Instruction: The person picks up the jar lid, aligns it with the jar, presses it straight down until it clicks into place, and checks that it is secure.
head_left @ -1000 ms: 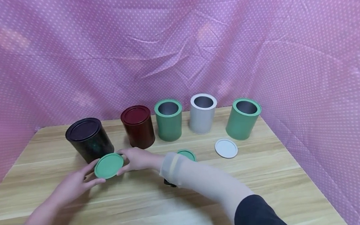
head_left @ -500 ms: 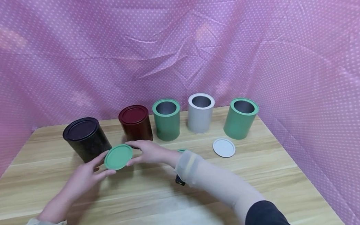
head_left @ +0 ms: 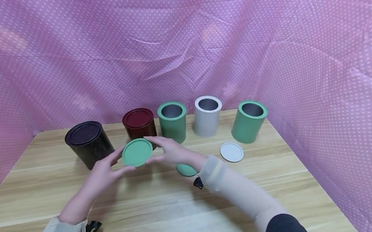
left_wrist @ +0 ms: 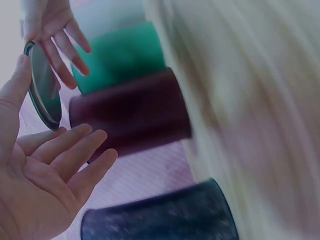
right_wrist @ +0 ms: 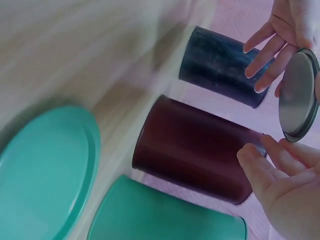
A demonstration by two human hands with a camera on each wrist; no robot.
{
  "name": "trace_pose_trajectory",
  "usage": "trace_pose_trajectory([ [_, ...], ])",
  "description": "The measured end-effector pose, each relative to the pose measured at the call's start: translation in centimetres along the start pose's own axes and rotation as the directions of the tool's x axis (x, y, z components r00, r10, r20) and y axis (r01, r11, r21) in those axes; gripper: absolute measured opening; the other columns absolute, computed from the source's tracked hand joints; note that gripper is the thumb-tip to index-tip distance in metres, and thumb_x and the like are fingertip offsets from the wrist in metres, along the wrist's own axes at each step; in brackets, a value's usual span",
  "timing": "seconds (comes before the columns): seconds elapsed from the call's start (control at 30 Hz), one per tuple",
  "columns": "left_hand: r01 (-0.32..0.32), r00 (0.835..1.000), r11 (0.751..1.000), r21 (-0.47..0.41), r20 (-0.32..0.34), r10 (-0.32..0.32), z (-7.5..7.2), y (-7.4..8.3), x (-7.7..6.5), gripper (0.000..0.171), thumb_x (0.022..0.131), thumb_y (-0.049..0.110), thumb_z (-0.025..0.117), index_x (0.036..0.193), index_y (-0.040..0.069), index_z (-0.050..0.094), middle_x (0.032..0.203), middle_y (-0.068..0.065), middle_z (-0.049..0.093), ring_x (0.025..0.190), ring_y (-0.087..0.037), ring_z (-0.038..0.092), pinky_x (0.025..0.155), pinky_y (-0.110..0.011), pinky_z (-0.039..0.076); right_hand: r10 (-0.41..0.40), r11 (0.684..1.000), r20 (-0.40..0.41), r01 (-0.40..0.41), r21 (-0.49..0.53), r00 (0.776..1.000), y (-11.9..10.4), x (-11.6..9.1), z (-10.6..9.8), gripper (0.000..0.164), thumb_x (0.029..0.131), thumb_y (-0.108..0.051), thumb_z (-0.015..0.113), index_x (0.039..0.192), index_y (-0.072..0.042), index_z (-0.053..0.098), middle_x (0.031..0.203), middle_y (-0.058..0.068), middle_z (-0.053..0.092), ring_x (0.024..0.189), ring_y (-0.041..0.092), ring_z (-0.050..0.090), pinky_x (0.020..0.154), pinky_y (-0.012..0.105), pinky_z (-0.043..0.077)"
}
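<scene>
My left hand (head_left: 101,174) and right hand (head_left: 173,153) pinch a round green lid (head_left: 137,152) between them, one at each side, thumb and fingers at the rim. Raised off the table, the lid overlaps the lower part of the dark red can (head_left: 138,118) in the head view. Its grey metal underside (right_wrist: 295,95) shows in the right wrist view, where the other fingers of both hands spread loosely below it. A second green lid (head_left: 186,170) lies on the table, partly hidden by the right wrist.
A black can (head_left: 85,136) and the dark red one have lids on. Two green cans (head_left: 174,129) (head_left: 248,128) and a white can (head_left: 207,123) are open along the back. A white lid (head_left: 232,152) lies on the wooden table (head_left: 154,217). Pink dotted cloth (head_left: 182,52) surrounds it.
Both hands have carried the green lid rightward and away from me, from in front of the black can to in front of the red one. The second green lid shows again from behind the forearm.
</scene>
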State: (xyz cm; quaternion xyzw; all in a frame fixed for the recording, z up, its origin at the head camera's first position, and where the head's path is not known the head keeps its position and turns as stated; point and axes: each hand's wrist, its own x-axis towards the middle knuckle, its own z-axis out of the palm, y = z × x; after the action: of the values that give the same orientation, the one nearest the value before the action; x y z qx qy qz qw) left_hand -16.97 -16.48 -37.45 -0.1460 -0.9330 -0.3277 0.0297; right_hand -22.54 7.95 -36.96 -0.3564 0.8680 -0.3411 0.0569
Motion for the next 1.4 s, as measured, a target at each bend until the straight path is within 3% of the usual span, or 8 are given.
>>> trace_pose_trajectory([
  [0.17, -0.052, 0.998, 0.998, -0.022, -0.030, 0.051, 0.8, 1.6, 0.6, 0.078, 0.082, 0.032, 0.077, 0.146, 0.005, 0.042, 0.135, -0.025, 0.056, 0.120, -0.045, 0.055, 0.097, -0.055, 0.048, 0.024, 0.999, -0.026, -0.023, 0.036, 0.999, 0.5, -1.7, -1.2, 0.080, 0.084, -0.033, 0.076, 0.150, -0.013, 0.036, 0.146, 0.008, 0.048, 0.130, 0.021, 0.049, 0.109, 0.038, 0.040],
  [0.37, -0.057, 0.997, 0.998, -0.017, -0.056, 0.056, 1.7, 3.3, 1.2, 0.079, 0.080, 0.029, 0.079, 0.145, 0.006, 0.043, 0.136, -0.026, 0.054, 0.117, -0.047, 0.057, 0.095, -0.058, 0.048, 0.037, 0.998, -0.045, -0.034, 0.060, 0.998, 1.4, -3.1, -2.0, 0.080, 0.083, -0.031, 0.076, 0.150, -0.014, 0.037, 0.151, 0.008, 0.042, 0.140, 0.023, 0.039, 0.114, 0.041, 0.035],
  [0.57, -0.077, 0.994, 0.996, -0.040, -0.079, 0.074, 2.5, 4.4, 1.9, 0.079, 0.079, 0.025, 0.080, 0.145, 0.003, 0.042, 0.137, -0.026, 0.053, 0.119, -0.045, 0.056, 0.097, -0.057, 0.047, -0.010, 0.996, -0.099, 0.019, 0.085, 0.995, 2.2, -3.7, -2.8, 0.078, 0.082, -0.023, 0.077, 0.148, -0.006, 0.039, 0.147, 0.014, 0.046, 0.135, 0.027, 0.045, 0.110, 0.039, 0.040],
  [0.83, -0.050, 0.995, 0.998, -0.049, -0.090, 0.045, 2.9, 5.9, 2.9, 0.080, 0.078, 0.029, 0.081, 0.145, 0.005, 0.044, 0.139, -0.024, 0.052, 0.127, -0.042, 0.050, 0.102, -0.057, 0.042, -0.058, 0.982, -0.158, 0.084, 0.168, 0.986, 2.9, -4.5, -4.0, 0.076, 0.080, -0.014, 0.078, 0.146, -0.002, 0.040, 0.142, 0.015, 0.051, 0.125, 0.028, 0.054, 0.105, 0.039, 0.045],
  [1.03, -0.073, 0.994, 0.996, -0.052, -0.090, 0.068, 2.8, 6.2, 4.0, 0.080, 0.077, 0.028, 0.082, 0.144, 0.006, 0.045, 0.139, -0.019, 0.054, 0.128, -0.037, 0.050, 0.105, -0.055, 0.041, -0.081, 0.977, -0.205, 0.119, 0.178, 0.975, 3.3, -4.3, -4.3, 0.077, 0.079, -0.010, 0.078, 0.145, -0.001, 0.040, 0.142, 0.017, 0.051, 0.126, 0.030, 0.053, 0.107, 0.039, 0.044],
  [1.4, -0.135, 0.988, 0.989, -0.067, -0.090, 0.129, 2.9, 6.7, 5.8, 0.077, 0.077, 0.032, 0.081, 0.143, 0.011, 0.048, 0.139, -0.013, 0.056, 0.130, -0.030, 0.051, 0.109, -0.050, 0.038, -0.022, 0.978, -0.258, 0.074, 0.194, 0.966, 4.0, -4.6, -5.5, 0.074, 0.080, -0.010, 0.077, 0.145, -0.003, 0.042, 0.145, 0.016, 0.049, 0.135, 0.029, 0.045, 0.112, 0.037, 0.038],
])
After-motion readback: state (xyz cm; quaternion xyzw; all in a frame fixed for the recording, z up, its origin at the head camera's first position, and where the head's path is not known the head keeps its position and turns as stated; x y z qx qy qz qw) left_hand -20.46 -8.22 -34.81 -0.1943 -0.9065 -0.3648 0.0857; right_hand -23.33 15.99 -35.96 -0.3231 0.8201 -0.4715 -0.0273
